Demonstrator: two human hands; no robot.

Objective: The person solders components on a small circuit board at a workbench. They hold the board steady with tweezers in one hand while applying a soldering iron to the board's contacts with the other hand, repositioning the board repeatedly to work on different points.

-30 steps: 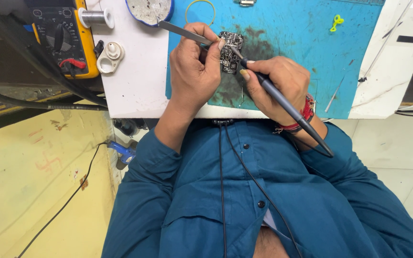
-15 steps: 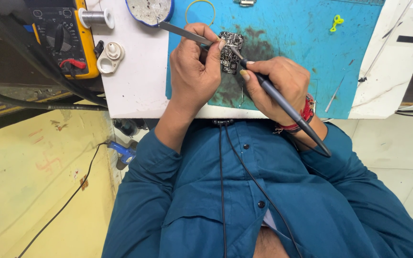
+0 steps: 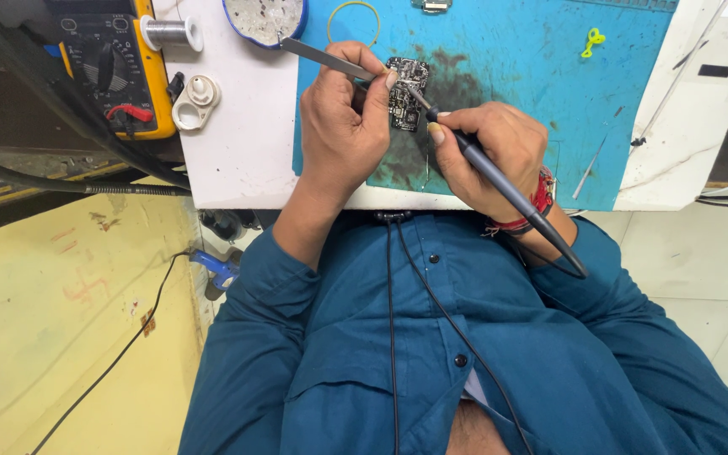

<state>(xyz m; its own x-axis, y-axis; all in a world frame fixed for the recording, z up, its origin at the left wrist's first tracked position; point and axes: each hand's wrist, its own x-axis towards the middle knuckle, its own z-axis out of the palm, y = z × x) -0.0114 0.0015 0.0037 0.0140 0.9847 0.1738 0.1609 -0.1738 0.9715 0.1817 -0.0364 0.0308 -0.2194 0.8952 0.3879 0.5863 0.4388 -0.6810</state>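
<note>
A small dark circuit board lies on a blue work mat. My left hand pinches metal tweezers, their tips at the board's near edge. My right hand grips a dark soldering iron like a pen, its tip touching the board. The iron's cable runs back past my right wrist, which wears a red thread band.
A yellow multimeter and a solder spool sit at the left of the white bench. Nearby are a white round holder, a blue-rimmed dish, a yellow rubber band and a small yellow clip.
</note>
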